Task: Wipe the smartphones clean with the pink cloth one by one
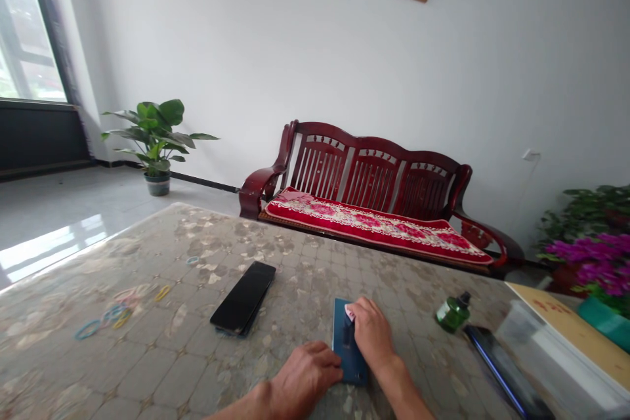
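A dark blue phone-shaped slab [348, 361] lies flat on the patterned tablecloth [162, 315], near the table's front. My left hand [308, 377] rests at its left edge, the fingers bent together against its lower part. Over the upper right part is my right hand [370, 328], its fingers closed on a small pale pink cloth [350, 312] that touches the slab's surface. A black phone [245, 297] sits on top of another flat dark item, to the left of both hands.
Colored bands [115, 316] lie at the left. A green bottle [453, 312], a blue-edged phone [506, 371] and a clear box [546, 357] stand or lie at the right. Beyond the table is a red wooden bench [374, 174].
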`<move>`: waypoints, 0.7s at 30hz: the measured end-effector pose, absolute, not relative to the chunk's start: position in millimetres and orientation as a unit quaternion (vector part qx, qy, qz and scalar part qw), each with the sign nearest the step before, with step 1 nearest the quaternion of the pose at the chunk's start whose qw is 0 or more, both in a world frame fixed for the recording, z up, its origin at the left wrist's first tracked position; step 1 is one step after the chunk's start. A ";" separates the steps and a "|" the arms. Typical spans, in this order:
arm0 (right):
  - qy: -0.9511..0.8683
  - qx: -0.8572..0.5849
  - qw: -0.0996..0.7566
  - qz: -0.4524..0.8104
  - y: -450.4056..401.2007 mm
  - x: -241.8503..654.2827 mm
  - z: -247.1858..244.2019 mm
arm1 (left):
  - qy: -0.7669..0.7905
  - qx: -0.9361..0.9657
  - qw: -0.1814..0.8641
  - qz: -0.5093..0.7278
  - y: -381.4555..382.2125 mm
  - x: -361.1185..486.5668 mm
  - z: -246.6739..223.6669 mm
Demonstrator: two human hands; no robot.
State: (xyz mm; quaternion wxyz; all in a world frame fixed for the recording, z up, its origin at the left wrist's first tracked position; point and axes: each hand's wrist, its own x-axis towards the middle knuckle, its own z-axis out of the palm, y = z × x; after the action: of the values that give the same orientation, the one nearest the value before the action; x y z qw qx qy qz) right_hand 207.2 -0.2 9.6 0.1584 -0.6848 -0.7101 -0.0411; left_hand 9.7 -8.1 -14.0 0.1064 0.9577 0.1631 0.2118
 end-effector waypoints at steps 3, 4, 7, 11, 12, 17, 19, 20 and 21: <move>-0.704 -0.692 0.157 -0.043 7.6 205.6 10.7 | 0.164 0.956 0.114 0.213 -8.7 8.7 -13.1; -0.702 -0.693 0.157 -0.040 7.4 205.1 10.2 | 0.164 0.956 0.116 0.214 -8.7 8.4 -13.5; -0.705 -0.690 0.159 -0.031 -0.7 204.0 7.3 | 0.163 0.955 0.121 0.218 -8.3 8.3 -16.3; -0.713 -0.680 0.166 -0.026 -11.4 203.7 4.6 | 0.165 0.954 0.124 0.217 -7.8 8.6 -20.2; -0.713 -0.681 0.167 -0.025 -10.8 203.9 4.8 | 0.165 0.954 0.125 0.218 -7.8 8.6 -20.6; -0.699 -0.696 0.162 -0.024 7.7 205.8 9.2 | 0.166 0.952 0.131 0.221 -8.4 7.7 -17.6; -0.694 -0.701 0.161 -0.025 12.8 205.6 10.4 | 0.166 0.952 0.131 0.221 -8.8 7.5 -15.9; -0.693 -0.703 0.161 -0.024 13.1 205.0 10.5 | 0.166 0.952 0.130 0.221 -9.0 7.5 -15.5; -0.691 -0.704 0.162 -0.023 11.7 204.1 10.2 | 0.166 0.953 0.128 0.221 -9.2 7.6 -15.4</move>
State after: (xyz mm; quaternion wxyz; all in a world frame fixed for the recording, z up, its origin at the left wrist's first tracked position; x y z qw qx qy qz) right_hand 204.1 11.7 10.2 0.1618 -0.7038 -0.6913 -0.0228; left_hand 7.6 -9.2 -15.4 0.1281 0.9525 0.1662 0.2207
